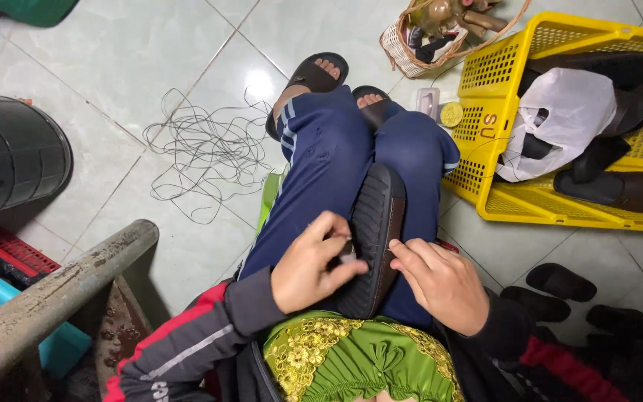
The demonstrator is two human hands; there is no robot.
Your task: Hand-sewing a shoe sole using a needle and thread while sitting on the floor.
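A black shoe sole point(375, 223) lies tread-up along my lap, between my knees in blue trousers. My left hand point(312, 262) rests against its left edge, fingers curled around a small metal tool that touches the sole's rim. On the sole's right edge, my right hand point(437, 281) presses with fingers bent and steadies it. A thin thread runs from the sole area toward the floor. What the tool is exactly stays hidden by my fingers.
A tangle of dark thread point(206, 152) lies on the tiled floor. At the right, a yellow crate point(494, 104) holds black sandals and a white bag. A wicker basket point(411, 45) stands behind my feet. Loose black sandals point(560, 281) lie right; black bucket point(9, 152) left.
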